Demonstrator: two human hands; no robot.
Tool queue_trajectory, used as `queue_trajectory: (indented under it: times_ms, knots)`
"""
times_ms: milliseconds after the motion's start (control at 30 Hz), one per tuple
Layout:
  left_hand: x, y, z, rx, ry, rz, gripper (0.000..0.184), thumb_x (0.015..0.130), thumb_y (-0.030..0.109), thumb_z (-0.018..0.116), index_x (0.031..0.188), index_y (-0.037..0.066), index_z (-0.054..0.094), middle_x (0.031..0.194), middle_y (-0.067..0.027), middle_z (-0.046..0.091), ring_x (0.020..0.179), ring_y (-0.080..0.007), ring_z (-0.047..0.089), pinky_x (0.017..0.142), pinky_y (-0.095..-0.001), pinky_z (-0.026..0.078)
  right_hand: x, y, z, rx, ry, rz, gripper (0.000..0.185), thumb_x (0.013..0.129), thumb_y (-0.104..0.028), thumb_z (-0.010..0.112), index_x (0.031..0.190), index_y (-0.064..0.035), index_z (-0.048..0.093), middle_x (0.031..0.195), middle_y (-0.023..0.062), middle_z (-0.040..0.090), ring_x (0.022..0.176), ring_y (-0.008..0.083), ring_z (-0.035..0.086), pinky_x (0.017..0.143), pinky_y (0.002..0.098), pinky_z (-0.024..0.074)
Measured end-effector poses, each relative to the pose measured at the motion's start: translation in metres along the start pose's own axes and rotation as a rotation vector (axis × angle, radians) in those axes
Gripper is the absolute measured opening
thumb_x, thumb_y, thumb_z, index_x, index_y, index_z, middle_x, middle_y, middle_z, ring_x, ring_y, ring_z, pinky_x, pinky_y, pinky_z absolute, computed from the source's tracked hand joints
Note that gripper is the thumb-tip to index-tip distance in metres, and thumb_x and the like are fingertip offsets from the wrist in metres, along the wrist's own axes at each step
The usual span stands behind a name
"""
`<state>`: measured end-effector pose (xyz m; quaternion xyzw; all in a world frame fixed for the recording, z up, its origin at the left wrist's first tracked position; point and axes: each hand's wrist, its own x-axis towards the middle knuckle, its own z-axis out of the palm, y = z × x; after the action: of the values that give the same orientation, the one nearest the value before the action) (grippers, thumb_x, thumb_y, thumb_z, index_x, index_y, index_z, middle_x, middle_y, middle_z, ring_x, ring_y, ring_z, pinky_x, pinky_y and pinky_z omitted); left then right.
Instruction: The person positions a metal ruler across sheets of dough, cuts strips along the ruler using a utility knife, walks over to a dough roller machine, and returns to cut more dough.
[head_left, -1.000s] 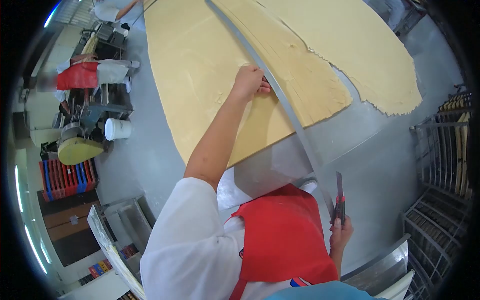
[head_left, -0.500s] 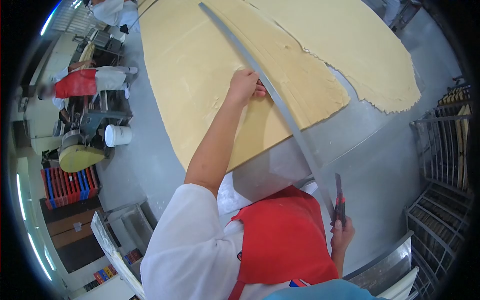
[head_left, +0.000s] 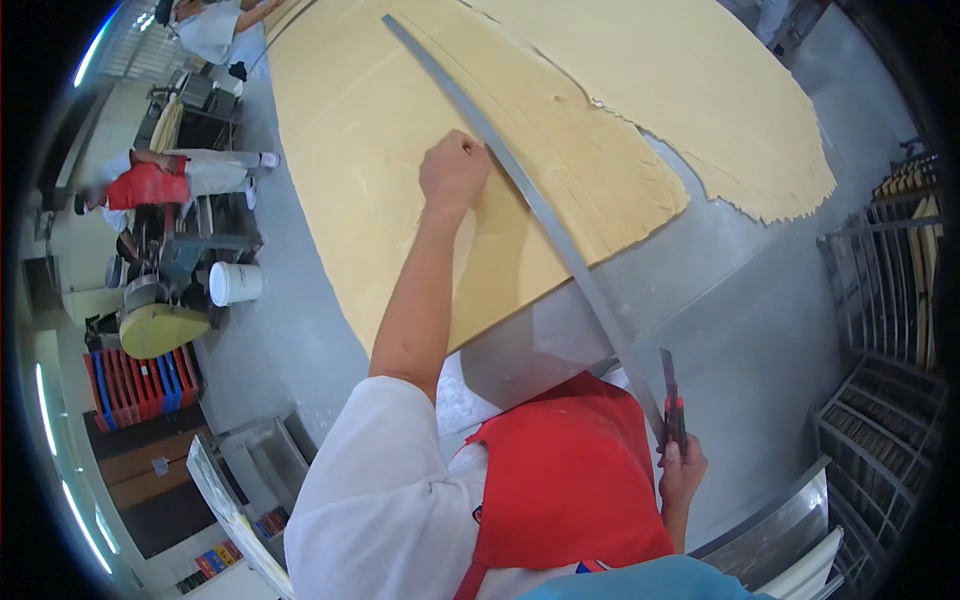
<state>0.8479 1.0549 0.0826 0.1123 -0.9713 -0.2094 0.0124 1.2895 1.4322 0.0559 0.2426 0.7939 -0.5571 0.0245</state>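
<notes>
A long metal straightedge lies diagonally across a thick yellow dough sheet, its near end reaching past the table edge to my right hand. My left hand is closed in a fist over the dough, close beside the straightedge; its fingertips are hidden, so what it grips is unclear. At the lower right, my right hand is wrapped round a red and black utility knife, blade pointing up, beside the straightedge's near end. A second, ragged-edged dough sheet lies to the right.
One co-worker stands at the upper left; another, in a red apron, is by machinery at the left. A white bucket and stacked red and blue trays are at the left. Metal racks stand at the right.
My left hand has moved left and its fingertips no longer show. The straightedge's far end has shifted left. My right hand still holds the knife. The view has shifted slightly.
</notes>
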Motion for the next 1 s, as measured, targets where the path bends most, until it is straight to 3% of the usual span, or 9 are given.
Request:
queue_trajectory:
  times_ms: [100, 200, 267, 333, 400, 500, 833, 900, 1000]
  knots:
    - [0.013, -0.013, -0.009, 0.084, 0.136, 0.294, 0.055, 0.086, 0.043, 0.074, 0.123, 0.003, 0.064, 0.136, -0.0174, 0.060, 0.131, -0.0379, 0.051, 0.107, -0.0463, 0.044, -0.001, 0.006, -0.002, -0.016, -0.032, -0.002, 0.037, 0.099, -0.035, 0.063, 0.105, 0.0014, 0.066, 0.071, 0.0060, 0.068, 0.056, 0.0135, 0.062, 0.054, 0.0304, 0.0493]
    - [0.038, -0.036, 0.009, 0.356, 0.229, 0.507, 0.076, 0.081, 0.045, 0.081, 0.139, 0.005, 0.054, 0.145, -0.0202, 0.055, 0.134, -0.0388, 0.051, 0.111, -0.0472, 0.042, 0.003, 0.007, -0.003, -0.133, -0.040, 0.035, 0.038, 0.097, -0.037, 0.064, 0.103, 0.0009, 0.067, 0.068, 0.0079, 0.065, 0.057, 0.0183, 0.064, 0.056, 0.0345, 0.0500]
    - [0.047, -0.015, -0.013, 0.176, -0.188, 0.463, 0.092, 0.078, 0.053, 0.083, 0.145, 0.002, 0.047, 0.147, -0.0235, 0.051, 0.137, -0.0388, 0.048, 0.116, -0.0442, 0.039, 0.002, 0.016, -0.007, -0.258, -0.041, 0.108, 0.035, 0.096, -0.036, 0.065, 0.100, -0.0008, 0.068, 0.067, 0.0095, 0.063, 0.060, 0.0215, 0.064, 0.058, 0.0378, 0.0494]
    - [0.051, -0.016, -0.013, 0.126, -0.328, 0.377, 0.101, 0.074, 0.058, 0.085, 0.146, -0.002, 0.045, 0.147, -0.0258, 0.051, 0.138, -0.0366, 0.049, 0.117, -0.0423, 0.038, 0.002, 0.004, -0.007, -0.196, -0.043, 0.093, 0.033, 0.096, -0.034, 0.065, 0.102, -0.0015, 0.067, 0.066, 0.0079, 0.062, 0.059, 0.0196, 0.061, 0.058, 0.0362, 0.0479]
    - [0.074, -0.043, 0.006, 0.231, -0.233, 0.532, 0.126, 0.064, 0.077, 0.080, 0.144, -0.013, 0.042, 0.149, -0.0281, 0.046, 0.140, -0.0393, 0.045, 0.116, -0.0473, 0.040, 0.002, 0.005, -0.005, -0.146, -0.024, 0.093, 0.032, 0.096, -0.032, 0.065, 0.104, -0.0017, 0.067, 0.065, 0.0054, 0.061, 0.058, 0.0157, 0.060, 0.057, 0.0330, 0.0470]
    - [0.053, -0.021, -0.007, 0.348, -0.231, 0.387, 0.137, 0.058, 0.067, 0.089, 0.156, -0.008, 0.028, 0.161, -0.0307, 0.031, 0.151, -0.0414, 0.028, 0.125, -0.0433, 0.026, 0.004, -0.001, -0.003, -0.076, -0.031, 0.092, 0.031, 0.096, -0.031, 0.066, 0.107, -0.0017, 0.067, 0.065, 0.0033, 0.060, 0.058, 0.0119, 0.058, 0.056, 0.0297, 0.0460]
    - [0.050, 0.008, -0.017, 0.224, -0.409, 0.348, 0.146, 0.058, 0.068, 0.089, 0.158, -0.010, 0.016, 0.164, -0.0321, 0.021, 0.154, -0.0420, 0.020, 0.127, -0.0409, 0.022, 0.021, -0.006, -0.008, -0.024, -0.030, 0.086, 0.038, 0.098, -0.037, 0.065, 0.109, 0.0001, 0.068, 0.072, 0.0052, 0.069, 0.059, 0.0110, 0.060, 0.057, 0.0276, 0.0486]
    - [0.056, -0.002, -0.005, 0.174, -0.382, 0.381, 0.114, 0.067, 0.063, 0.088, 0.141, -0.012, 0.045, 0.144, -0.0256, 0.048, 0.134, -0.0377, 0.052, 0.109, -0.0432, 0.048, 0.024, -0.008, -0.010, -0.027, -0.035, 0.091, 0.038, 0.099, -0.037, 0.065, 0.109, 0.0002, 0.068, 0.073, 0.0054, 0.070, 0.060, 0.0105, 0.060, 0.058, 0.0273, 0.0488]
    - [0.064, -0.009, 0.003, 0.319, -0.314, 0.398, 0.120, 0.065, 0.066, 0.088, 0.140, -0.016, 0.044, 0.144, -0.0263, 0.046, 0.134, -0.0387, 0.052, 0.108, -0.0430, 0.050, 0.027, -0.007, -0.013, -0.028, -0.043, 0.076, 0.038, 0.099, -0.037, 0.065, 0.108, 0.0004, 0.067, 0.074, 0.0056, 0.070, 0.060, 0.0104, 0.061, 0.058, 0.0269, 0.0487]
